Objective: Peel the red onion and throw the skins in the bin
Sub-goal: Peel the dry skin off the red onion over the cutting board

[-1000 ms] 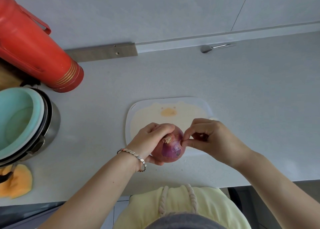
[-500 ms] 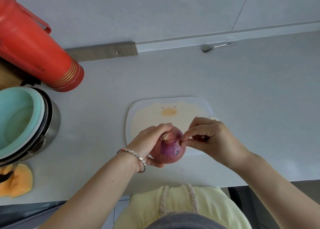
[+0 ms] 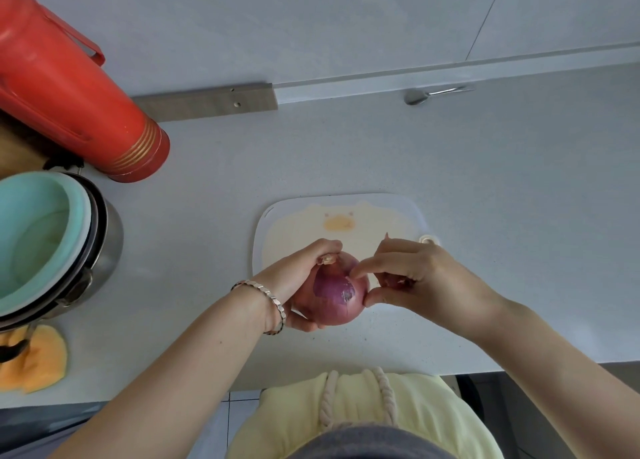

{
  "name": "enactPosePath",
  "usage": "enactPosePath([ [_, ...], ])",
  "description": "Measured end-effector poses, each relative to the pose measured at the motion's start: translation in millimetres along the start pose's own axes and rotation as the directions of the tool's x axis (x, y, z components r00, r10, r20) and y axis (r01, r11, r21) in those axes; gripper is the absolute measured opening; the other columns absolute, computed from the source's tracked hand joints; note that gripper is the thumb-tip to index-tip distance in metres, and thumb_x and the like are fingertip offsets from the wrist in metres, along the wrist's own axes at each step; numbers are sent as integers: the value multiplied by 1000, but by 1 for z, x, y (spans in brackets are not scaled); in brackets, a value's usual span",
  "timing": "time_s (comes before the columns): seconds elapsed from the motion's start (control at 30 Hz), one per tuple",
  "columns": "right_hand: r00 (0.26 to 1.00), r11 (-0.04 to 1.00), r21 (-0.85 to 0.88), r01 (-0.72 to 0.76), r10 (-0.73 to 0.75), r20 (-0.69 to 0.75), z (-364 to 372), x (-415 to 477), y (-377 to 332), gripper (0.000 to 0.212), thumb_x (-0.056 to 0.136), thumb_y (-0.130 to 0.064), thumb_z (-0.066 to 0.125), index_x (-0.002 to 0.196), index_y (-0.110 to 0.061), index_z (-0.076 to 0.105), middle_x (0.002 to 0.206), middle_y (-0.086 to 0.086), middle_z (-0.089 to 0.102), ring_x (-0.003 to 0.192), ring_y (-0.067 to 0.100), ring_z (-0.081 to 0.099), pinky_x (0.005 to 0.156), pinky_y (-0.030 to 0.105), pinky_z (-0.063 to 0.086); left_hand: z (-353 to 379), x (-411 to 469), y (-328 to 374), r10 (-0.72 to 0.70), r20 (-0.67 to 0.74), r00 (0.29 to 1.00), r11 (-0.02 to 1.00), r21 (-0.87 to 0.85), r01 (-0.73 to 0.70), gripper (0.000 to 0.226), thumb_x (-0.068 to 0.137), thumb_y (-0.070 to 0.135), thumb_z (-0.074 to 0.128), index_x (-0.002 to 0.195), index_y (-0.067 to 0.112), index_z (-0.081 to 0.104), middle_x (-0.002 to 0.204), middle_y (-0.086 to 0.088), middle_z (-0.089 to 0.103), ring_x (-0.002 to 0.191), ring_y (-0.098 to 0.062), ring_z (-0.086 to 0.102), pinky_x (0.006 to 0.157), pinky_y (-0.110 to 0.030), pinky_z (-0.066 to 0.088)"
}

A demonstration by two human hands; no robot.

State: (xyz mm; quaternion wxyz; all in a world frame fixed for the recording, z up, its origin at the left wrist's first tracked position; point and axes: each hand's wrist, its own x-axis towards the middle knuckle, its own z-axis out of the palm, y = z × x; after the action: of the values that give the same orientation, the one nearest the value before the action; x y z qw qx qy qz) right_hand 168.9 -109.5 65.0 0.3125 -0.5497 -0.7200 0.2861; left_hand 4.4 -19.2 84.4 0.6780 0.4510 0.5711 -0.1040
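Left hand cups the onion from its left, fingers curled over the dry tuft, thumb beneath. A metal-link bracelet circles the wrist. Right hand pinches the onion's right flank between forefinger tip and thumb tip, other fingers curled over a reddish scrap I cannot identify. The onion, round and glossy with one purple patch bared, is held over the near edge of a thin white rounded board. I see this board lying on a pale speckled counter below a smooth grey wall. At left: red ribbed flask, steel pot holding a mint bowl. At the back: a spoon.
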Motion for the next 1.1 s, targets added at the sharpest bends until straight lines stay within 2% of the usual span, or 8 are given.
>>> enactPosePath([
  [0.1,1000,1000,-10,3,-3,-21,3,-3,1,9,74,-21,70,79,-13,70,70,2,59,62,3,48,68,1,32,-1,-1,0,-24,-11,1000,1000,-14,24,42,81,61,48,75,27,71,67,-3,70,44,-21,60,37,-18,42],
  [0.2,999,998,59,-2,4,-37,7,-9,0,11,78,-27,67,82,-17,66,73,1,58,64,4,48,65,5,36,-2,-1,1,-1,-16,1000,1000,27,1,43,80,61,47,85,26,71,81,-6,71,46,-19,62,38,-18,42],
  [0.37,999,1000,5,30,-30,23,1,-4,-2,35,73,-24,69,106,-27,57,76,-3,56,69,-3,45,66,2,35,-1,-5,8,40,-15,999,992,123,-38,44,84,59,43,61,34,72,75,2,69,45,-16,62,39,-19,44],
  [0.47,996,999,-21,40,-38,83,0,-2,-2,36,72,-21,69,106,-25,58,77,-2,58,71,-14,43,66,-1,33,0,-5,10,42,-19,999,985,169,-38,44,83,59,45,58,35,72,67,3,69,43,-17,62,39,-19,44],
  [0.63,996,998,-24,58,-56,68,-1,-1,-2,31,70,-19,71,98,-23,59,75,0,60,72,-19,42,67,-3,30,0,-5,10,41,3,999,984,176,-41,45,84,59,44,56,36,71,52,9,67,41,-16,61,39,-18,45],
  [0.83,995,994,-79,81,-76,57,-3,-2,-4,23,69,-19,73,88,-19,62,72,0,62,72,-23,39,75,-4,26,0,-5,10,31,-2,1000,983,182,-30,42,82,60,45,65,33,73,63,5,69,43,-15,62,41,-19,46],
  [0.97,995,993,-89,81,-76,58,-3,-2,-4,15,68,-17,72,81,-12,66,71,2,63,72,-24,39,73,-4,26,1,-3,10,31,5,1000,978,204,-31,41,83,60,44,72,33,72,73,4,71,47,-15,62,42,-18,46],
  [1.1,995,994,-75,74,-68,70,-1,-1,-4,12,69,-21,72,76,-14,65,72,-1,62,72,-20,42,74,-1,31,1,-3,8,24,-5,1000,981,193,-23,42,83,59,44,67,33,73,73,3,70,48,-14,63,42,-19,46],
])
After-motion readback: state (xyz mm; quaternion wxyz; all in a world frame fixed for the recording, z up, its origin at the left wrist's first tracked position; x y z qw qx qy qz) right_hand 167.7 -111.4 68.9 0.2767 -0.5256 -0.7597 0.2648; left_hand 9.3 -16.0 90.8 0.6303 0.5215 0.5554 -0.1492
